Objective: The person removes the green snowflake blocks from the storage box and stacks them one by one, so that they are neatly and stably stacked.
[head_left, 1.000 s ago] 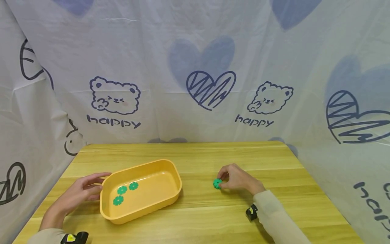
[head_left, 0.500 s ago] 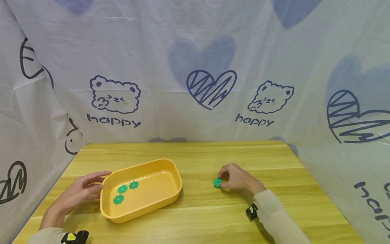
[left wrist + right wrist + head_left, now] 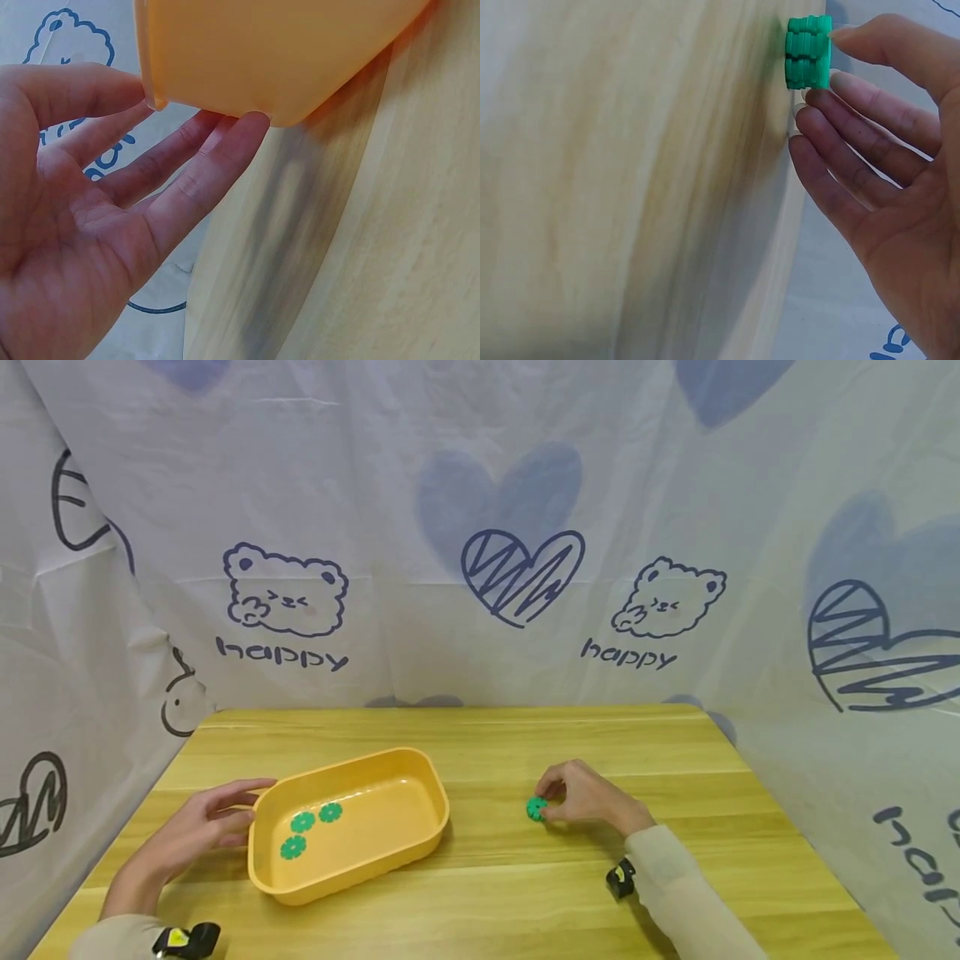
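My right hand (image 3: 585, 793) pinches a green notched stack (image 3: 808, 52) between thumb and forefinger, the other fingers bent beside it. The stack is at the table (image 3: 510, 902), right of the yellow tray (image 3: 375, 835) and well apart from it; whether it touches the wood or hangs just above, I cannot say for certain. My left hand (image 3: 191, 827) lies at the tray's near-left end, fingers extended and relaxed against it rather than clasping. Inside, toward that end, three green discs (image 3: 302, 822) lie flat, near one another. Behind the table hangs a printed cloth (image 3: 405, 635).

Compared with the preceding second, the hands, stack and tray hold their places; only the head view shifts slightly. I judge the work to be paused at the grasp, the stack outside the tray.

Comparison of views: from above, the stack resembles a single disc, whereas the right wrist view shows its layered edge. The left wrist view adds fingertips meeting the tray's rim and outer wall.
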The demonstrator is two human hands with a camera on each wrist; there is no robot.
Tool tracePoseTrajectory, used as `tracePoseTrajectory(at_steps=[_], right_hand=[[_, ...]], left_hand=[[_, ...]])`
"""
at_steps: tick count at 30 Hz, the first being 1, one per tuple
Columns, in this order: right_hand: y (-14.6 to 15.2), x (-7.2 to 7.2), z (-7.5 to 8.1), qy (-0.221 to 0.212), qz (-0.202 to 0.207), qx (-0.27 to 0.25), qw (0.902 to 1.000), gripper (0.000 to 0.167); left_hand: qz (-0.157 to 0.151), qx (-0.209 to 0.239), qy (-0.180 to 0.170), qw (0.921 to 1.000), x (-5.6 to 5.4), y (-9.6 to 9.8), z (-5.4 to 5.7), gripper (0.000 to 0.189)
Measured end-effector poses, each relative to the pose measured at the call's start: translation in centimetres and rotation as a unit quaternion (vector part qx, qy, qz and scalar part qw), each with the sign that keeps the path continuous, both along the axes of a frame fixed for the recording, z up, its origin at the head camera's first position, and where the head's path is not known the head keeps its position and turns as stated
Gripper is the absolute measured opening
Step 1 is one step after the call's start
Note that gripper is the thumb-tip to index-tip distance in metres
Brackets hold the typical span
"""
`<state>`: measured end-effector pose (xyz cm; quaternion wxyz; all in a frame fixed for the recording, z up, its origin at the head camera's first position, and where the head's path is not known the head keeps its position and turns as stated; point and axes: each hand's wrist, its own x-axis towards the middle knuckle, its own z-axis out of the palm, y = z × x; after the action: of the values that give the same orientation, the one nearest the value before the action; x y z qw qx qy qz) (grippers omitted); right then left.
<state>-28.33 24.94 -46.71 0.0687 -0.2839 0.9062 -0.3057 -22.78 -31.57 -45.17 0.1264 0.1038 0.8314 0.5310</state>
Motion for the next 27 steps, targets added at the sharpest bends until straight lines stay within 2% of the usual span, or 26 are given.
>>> tracePoseTrajectory(at_steps=[4,10,20,27], right_hand=[[0.0,0.0,0.4,-0.009,-0.009,-0.002,0.9999,0.023],[-1.2,-0.2,1.9,-0.012,-0.018,-0.020,0.9996,0.026],[-8.1,-0.5,5.1,0.020,0.048,-0.032,0.9981,0.020],[-13.8,-0.9,6.2,0.031,0.116,-0.030,0.9923,0.022]], left_hand=[[-0.003,0.001,0.001,1.0000,-0.1,0.0,-0.1,0.060],[-0.005,0.003,0.006,1.0000,-0.1,0.1,-0.1,0.060],[-0.004,0.007,0.010,0.9999,-0.1,0.2,0.0,0.059],[-0.006,0.013,0.019,0.9997,0.0,0.0,-0.1,0.058]])
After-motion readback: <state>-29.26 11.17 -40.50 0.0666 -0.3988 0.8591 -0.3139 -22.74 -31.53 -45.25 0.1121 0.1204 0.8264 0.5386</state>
